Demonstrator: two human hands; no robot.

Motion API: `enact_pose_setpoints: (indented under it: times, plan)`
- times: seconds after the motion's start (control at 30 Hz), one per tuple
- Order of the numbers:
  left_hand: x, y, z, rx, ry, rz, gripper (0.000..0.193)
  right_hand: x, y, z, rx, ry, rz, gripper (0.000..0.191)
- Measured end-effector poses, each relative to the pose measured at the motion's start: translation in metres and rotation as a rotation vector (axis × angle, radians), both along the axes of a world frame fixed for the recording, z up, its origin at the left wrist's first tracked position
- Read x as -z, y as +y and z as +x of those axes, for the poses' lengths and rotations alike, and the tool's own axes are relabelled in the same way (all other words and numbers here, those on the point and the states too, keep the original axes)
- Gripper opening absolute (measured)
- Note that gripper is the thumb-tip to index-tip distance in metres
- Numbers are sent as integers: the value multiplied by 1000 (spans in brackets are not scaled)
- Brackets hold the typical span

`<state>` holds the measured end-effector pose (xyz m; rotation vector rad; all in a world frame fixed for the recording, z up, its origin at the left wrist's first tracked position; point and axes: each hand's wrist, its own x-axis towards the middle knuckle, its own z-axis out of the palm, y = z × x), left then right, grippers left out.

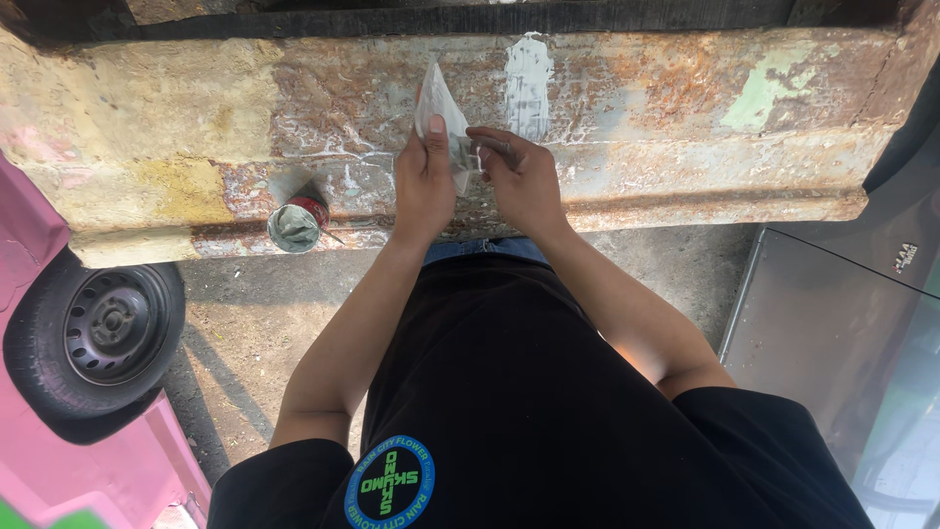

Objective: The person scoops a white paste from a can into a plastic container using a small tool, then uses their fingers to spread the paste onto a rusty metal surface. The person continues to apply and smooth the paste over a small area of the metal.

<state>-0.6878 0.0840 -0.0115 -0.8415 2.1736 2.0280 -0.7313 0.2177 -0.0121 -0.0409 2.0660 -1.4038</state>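
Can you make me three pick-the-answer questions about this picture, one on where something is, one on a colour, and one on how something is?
1. Where is the can?
A. on the rusty ledge
B. on the ground
C. on the wheel

2. What colour is the car by the wheel?
A. blue
B. pink
C. yellow

3. How is the can?
A. open
B. lidded
C. crushed flat

Answers:
1 A: it sits on the ledge, beside the left hand.
2 B: the body around the wheel is pink.
3 A: grey paste shows inside its top.
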Motion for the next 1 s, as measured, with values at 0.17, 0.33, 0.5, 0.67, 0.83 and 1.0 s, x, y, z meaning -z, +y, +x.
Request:
enact_pose_setpoints:
  times: [0.17, 0.33, 0.5, 0.67, 0.83, 1.0]
  plan:
    - [-4, 13, 5, 83, 263, -119, 73, 1, -8, -8, 268, -314, -284, 32]
    - [-3, 15, 8, 185, 281, -131, 74, 0, -8, -19, 491, -537, -474, 34]
    - [-5, 21, 19, 249, 317, -227, 73, -6, 7, -44, 658, -622, -577, 32]
    - [-4, 21, 17, 30, 285, 48, 83, -10, 33, -65, 690, -403, -625, 32]
    - [0, 1, 9, -135, 226, 190, 82, -2, 32, -62, 331, 217, -51, 30]
    - [0, -7, 5, -195, 221, 250, 81, -3, 22, -57, -21, 783, 148, 40]
